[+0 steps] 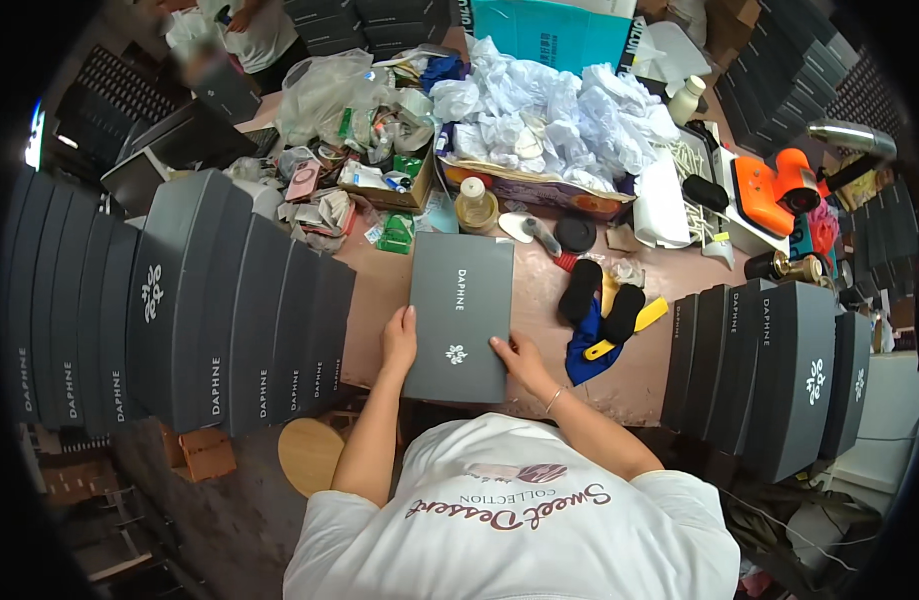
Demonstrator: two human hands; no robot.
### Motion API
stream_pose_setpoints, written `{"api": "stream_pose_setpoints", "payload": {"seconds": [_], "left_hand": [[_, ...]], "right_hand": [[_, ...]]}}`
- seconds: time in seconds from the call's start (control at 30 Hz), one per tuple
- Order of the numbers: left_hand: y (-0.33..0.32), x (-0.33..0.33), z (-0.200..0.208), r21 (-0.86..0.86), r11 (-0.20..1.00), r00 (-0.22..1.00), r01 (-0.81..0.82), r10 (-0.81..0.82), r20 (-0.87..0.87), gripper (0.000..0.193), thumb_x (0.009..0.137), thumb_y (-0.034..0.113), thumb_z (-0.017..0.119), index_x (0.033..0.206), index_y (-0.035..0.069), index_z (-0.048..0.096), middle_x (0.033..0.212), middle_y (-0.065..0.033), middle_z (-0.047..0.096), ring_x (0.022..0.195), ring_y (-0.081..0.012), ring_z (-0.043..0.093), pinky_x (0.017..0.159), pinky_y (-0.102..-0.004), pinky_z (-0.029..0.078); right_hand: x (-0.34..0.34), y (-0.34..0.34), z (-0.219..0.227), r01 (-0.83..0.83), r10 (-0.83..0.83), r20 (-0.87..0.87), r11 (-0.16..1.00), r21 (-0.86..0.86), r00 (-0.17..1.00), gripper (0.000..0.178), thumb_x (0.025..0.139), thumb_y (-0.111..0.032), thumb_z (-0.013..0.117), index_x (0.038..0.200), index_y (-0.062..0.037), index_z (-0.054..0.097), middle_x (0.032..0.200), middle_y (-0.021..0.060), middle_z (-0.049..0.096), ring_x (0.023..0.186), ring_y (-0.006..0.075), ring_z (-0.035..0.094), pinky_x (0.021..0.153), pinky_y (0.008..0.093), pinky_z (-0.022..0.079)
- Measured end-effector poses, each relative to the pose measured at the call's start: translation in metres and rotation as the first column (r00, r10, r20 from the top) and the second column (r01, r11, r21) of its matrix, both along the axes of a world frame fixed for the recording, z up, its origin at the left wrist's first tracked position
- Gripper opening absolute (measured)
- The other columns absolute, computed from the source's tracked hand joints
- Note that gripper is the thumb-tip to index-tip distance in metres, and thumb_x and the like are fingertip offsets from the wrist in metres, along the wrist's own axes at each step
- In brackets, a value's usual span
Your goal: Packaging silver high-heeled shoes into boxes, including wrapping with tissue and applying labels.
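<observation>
A closed dark grey shoebox with a white logo lies on the brownish-pink table in front of me. Its left side is gripped by my left hand, with the fingertips along the edge. My right hand holds the opposite edge, thumb on the lid and the other fingers mostly hidden. To the right of the box are black-padded brushes, a yellow-handled tool and a blue cloth. A glass jar with a pale cap stands just beyond the box.
Stacked grey shoeboxes flank me on the left and right. Behind lie crumpled white paper in a carton, a small box of odds and ends, and an orange device. Another person stands at the far left.
</observation>
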State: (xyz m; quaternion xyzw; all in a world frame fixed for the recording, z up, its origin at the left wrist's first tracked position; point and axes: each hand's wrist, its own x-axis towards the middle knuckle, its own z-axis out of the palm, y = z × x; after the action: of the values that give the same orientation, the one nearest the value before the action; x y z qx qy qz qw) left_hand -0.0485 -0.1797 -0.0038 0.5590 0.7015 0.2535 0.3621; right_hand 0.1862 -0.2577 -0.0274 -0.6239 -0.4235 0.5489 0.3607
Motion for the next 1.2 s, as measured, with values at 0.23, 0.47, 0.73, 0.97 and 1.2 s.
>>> {"api": "stream_pose_setpoints", "payload": {"seconds": [0.23, 0.47, 0.73, 0.97, 1.2], "left_hand": [[0.055, -0.021, 0.015, 0.124, 0.947, 0.837, 0.298, -0.196, -0.511, 0.049, 0.096, 0.036, 0.044, 0.135, 0.006, 0.043, 0.124, -0.0227, 0.052, 0.113, -0.0396, 0.049, 0.093, -0.0456, 0.039], [0.063, 0.011, -0.002, 0.071, 0.906, 0.743, 0.417, -0.295, -0.601, 0.059, 0.094, 0.038, 0.047, 0.144, 0.012, 0.03, 0.127, -0.0175, 0.047, 0.112, -0.0354, 0.048, 0.092, -0.0491, 0.037], [0.066, 0.005, -0.001, 0.116, 0.912, 0.764, 0.394, -0.255, -0.593, 0.06, 0.089, 0.035, 0.054, 0.141, 0.011, 0.035, 0.122, -0.0158, 0.05, 0.109, -0.0338, 0.049, 0.09, -0.0462, 0.038], [0.068, 0.001, -0.003, 0.157, 0.914, 0.783, 0.374, -0.22, -0.582, 0.062, 0.086, 0.034, 0.059, 0.14, 0.011, 0.037, 0.122, -0.0146, 0.051, 0.107, -0.0327, 0.05, 0.09, -0.0448, 0.038], [0.064, 0.001, -0.003, 0.187, 0.907, 0.806, 0.377, -0.222, -0.548, 0.062, 0.086, 0.034, 0.059, 0.139, 0.009, 0.038, 0.121, -0.0149, 0.051, 0.106, -0.032, 0.05, 0.09, -0.0442, 0.037]], "right_hand": [[-0.064, -0.011, -0.02, -0.575, 0.572, 0.074, 0.818, 0.025, 0.817, 0.033, 0.093, -0.027, 0.053, 0.099, 0.0032, 0.064, 0.097, 0.0218, 0.066, 0.092, 0.0348, 0.063, 0.082, 0.0384, 0.048], [0.05, 0.04, 0.042, -0.248, 0.255, 0.242, 0.967, -0.058, 0.936, 0.022, 0.087, -0.02, 0.059, 0.093, -0.0002, 0.066, 0.084, 0.0208, 0.065, 0.078, 0.0342, 0.063, 0.074, 0.0418, 0.049], [0.107, 0.185, 0.033, -0.18, -0.027, 0.824, 0.971, 0.156, 0.566, 0.038, 0.083, -0.021, 0.064, 0.115, -0.0012, 0.058, 0.096, 0.0177, 0.06, 0.087, 0.0363, 0.062, 0.074, 0.0424, 0.051], [0.097, 0.196, 0.002, -0.351, 0.048, 0.851, 0.922, 0.164, 0.523, 0.018, 0.075, -0.011, 0.065, 0.088, 0.0002, 0.061, 0.091, 0.0162, 0.062, 0.076, 0.0304, 0.065, 0.067, 0.0368, 0.052], [0.068, 0.161, 0.085, 0.254, -0.279, -0.448, 0.96, -0.115, 0.849, 0.014, 0.086, -0.01, 0.063, 0.092, 0.0015, 0.057, 0.074, 0.0058, 0.06, 0.069, 0.013, 0.06, 0.066, 0.0275, 0.048]]}}
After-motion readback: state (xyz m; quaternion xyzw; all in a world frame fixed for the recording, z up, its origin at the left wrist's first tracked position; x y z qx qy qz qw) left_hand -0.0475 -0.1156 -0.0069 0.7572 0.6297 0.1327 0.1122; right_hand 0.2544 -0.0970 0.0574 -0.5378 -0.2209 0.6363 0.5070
